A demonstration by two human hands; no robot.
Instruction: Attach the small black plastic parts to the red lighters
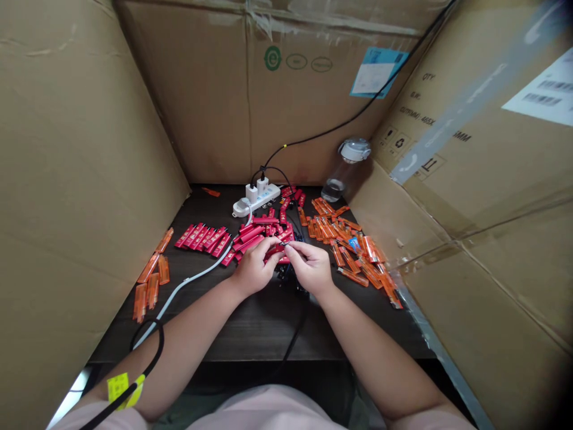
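Note:
My left hand (253, 267) and my right hand (310, 267) meet at the middle of the dark table (250, 325), fingers pinched together on a red lighter (277, 249) held between them. Just beyond the fingers lies a loose pile of red lighters (259, 232). A neat row of red lighters (203, 237) lies to the left of it. Something small and black sits under my right hand, too hidden to name.
Orange lighters are heaped at the right (353, 248) and a few lie at the left edge (151, 278). A white power strip (256, 199) with plugs and cables sits at the back, next to a clear bottle (344, 170). Cardboard walls (67, 179) enclose the table.

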